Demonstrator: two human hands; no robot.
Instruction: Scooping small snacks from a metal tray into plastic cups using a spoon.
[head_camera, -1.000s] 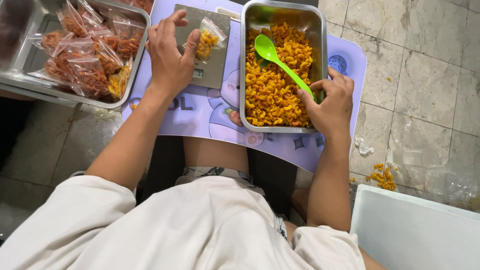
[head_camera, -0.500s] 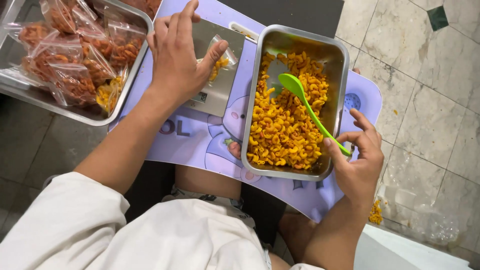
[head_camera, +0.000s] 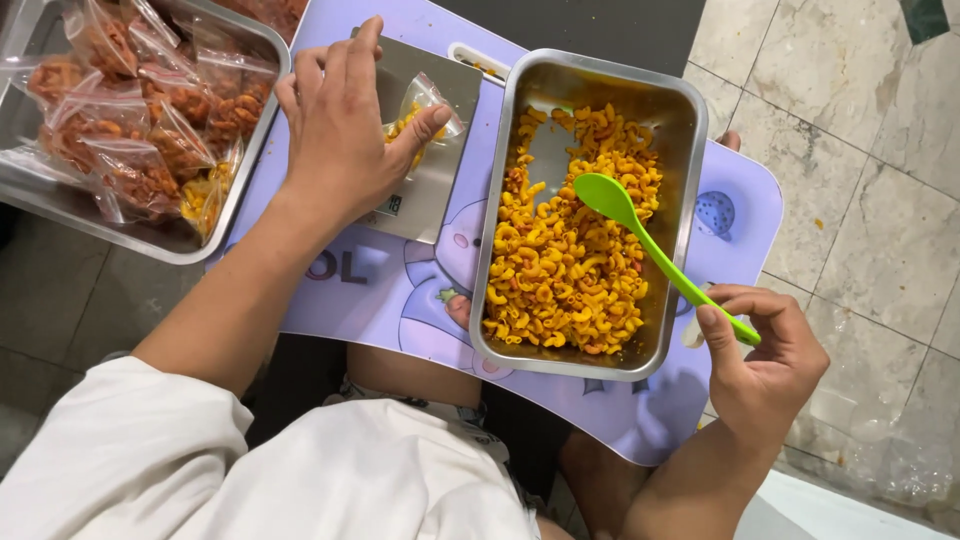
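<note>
My left hand rests on a small clear plastic bag partly filled with orange macaroni; the bag sits on a flat steel kitchen scale. My right hand grips the handle end of a bright green spoon, whose bowl hovers over the macaroni in a rectangular steel tray. Both tray and scale lie on a purple lap table across my knees.
At the upper left a second steel tray holds several sealed bags of orange-red snacks. Pale marble floor tiles lie to the right, with crumpled clear plastic and a white edge at the bottom right.
The view has shifted left and closer. My right hand slid back along the spoon handle to the tray's near right corner. My left hand stays on the bag on the scale.
</note>
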